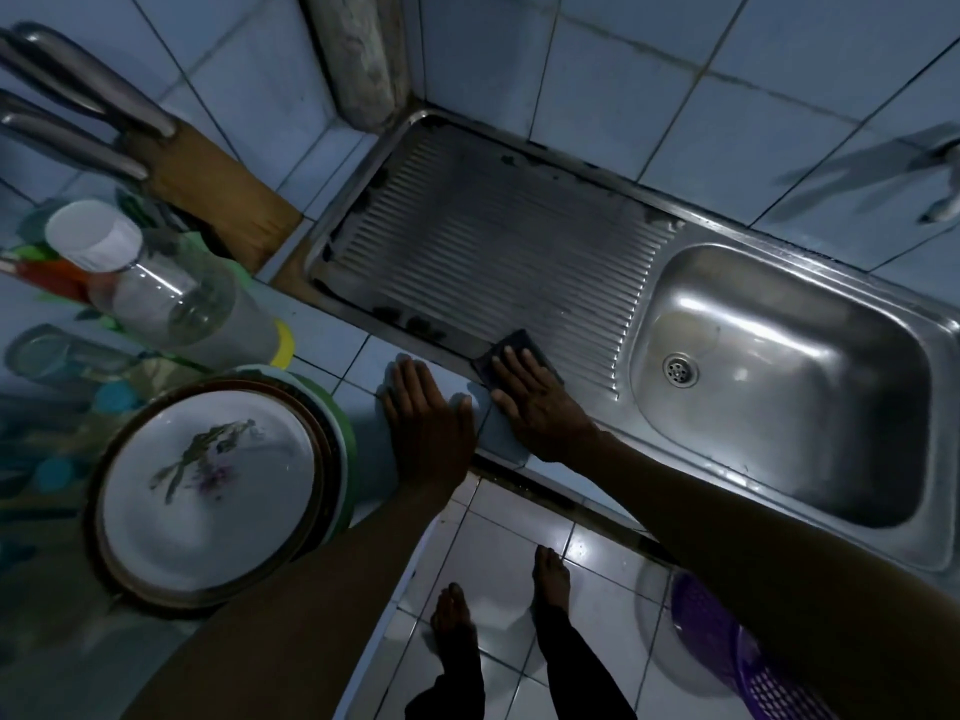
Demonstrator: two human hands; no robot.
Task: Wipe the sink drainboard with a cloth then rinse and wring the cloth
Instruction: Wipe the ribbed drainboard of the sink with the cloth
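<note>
The ribbed steel drainboard (483, 241) lies in the middle, with dark grime spots along its left and far edges. A small dark cloth (519, 344) sits flat at the drainboard's near edge. My right hand (535, 397) presses down on the cloth, fingers flat over it, so most of the cloth is hidden. My left hand (423, 413) rests palm down on the tiled counter just left of it, holding nothing. The sink basin (779, 376) with its drain is to the right.
A stack of plates (208, 485) stands at the near left. A clear bottle with a white cap (156, 283) lies behind it. A knife block (208, 184) stands at the back left. A tap (935, 168) is at far right. A purple basket (737, 662) is on the floor.
</note>
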